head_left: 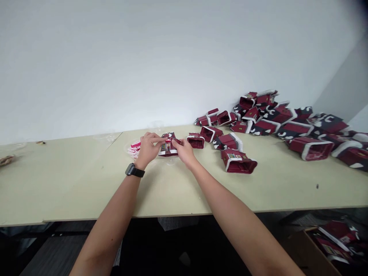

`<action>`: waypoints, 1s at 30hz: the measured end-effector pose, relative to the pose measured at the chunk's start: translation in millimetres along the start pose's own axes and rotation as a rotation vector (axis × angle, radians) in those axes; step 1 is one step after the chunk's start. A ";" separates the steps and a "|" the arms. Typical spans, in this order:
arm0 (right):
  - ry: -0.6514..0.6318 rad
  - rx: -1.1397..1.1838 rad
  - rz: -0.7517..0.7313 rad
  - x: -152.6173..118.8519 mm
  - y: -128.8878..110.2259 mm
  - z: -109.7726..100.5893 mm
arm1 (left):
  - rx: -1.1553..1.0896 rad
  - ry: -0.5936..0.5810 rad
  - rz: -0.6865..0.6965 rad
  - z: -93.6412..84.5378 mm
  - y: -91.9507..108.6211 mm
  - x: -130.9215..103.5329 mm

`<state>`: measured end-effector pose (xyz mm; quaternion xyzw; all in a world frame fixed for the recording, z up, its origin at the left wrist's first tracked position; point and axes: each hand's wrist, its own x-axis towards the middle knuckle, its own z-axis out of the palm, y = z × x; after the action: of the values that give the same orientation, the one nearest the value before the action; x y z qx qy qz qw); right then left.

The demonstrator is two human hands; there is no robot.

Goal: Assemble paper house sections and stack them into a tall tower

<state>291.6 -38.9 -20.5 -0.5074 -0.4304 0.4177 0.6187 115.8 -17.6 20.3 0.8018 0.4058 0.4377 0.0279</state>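
Observation:
A small dark red model house (pixel 168 148) with a grey, white-patched roof and tiny windows is in front of me, just above the table. My right hand (pixel 185 152) grips it from the right, thumb pressed on its front wall. My left hand (pixel 149 148), with a black watch on the wrist, is closed in a pinch at the house's upper left. At its fingertips shows a small red-and-white piece (pixel 168 140), partly hidden by the fingers. Beside the left hand lies a clear bag of red-and-white striped pieces (pixel 134 150).
Several similar houses lie on the pale table (pixel 86 184), the nearest being an open-bottomed house (pixel 238 162). A larger heap of houses (pixel 284 119) rests against the wall at right. Below the table edge, a cardboard box (pixel 306 249) holds more. Clear plastic (pixel 105 137) lies at the back.

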 end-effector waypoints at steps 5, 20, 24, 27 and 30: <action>-0.076 0.172 -0.013 1.2 -3.0 2.5 | -0.431 0.091 -0.317 5.6 1.9 -1.6; -0.109 0.239 -0.115 -5.9 -9.3 1.6 | -1.047 -0.226 -0.473 14.7 13.6 -6.1; -0.121 0.249 -0.099 -7.1 -11.2 0.6 | -1.010 -0.215 -0.463 16.0 12.3 -6.7; -0.116 0.265 -0.086 -8.9 -13.6 -0.4 | -0.974 -0.195 -0.432 17.8 11.5 -6.4; -0.096 0.252 -0.079 -10.0 -15.6 -1.4 | -0.940 -0.185 -0.395 18.9 14.0 -6.0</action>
<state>291.4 -51.0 -6.4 -0.3875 -0.4233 0.4676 0.6723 136.5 -25.1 10.2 0.6461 0.3049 0.4864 0.5030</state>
